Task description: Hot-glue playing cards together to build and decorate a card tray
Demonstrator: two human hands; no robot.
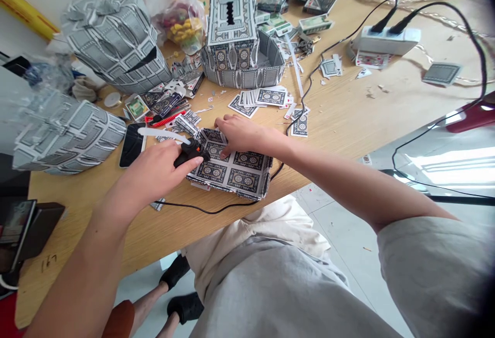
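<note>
The left hand (162,165) has its fingers wrapped around a black glue gun (186,155) with a white stick (160,133) poking out. The right hand (242,134) pinches the far wall of the card box (244,179), which sits near the edge of the worktop (143,235).

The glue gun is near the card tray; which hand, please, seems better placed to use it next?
Probably the left hand: it grips the glue gun at the card tray, while the right hand is at the tray's far side.
</note>
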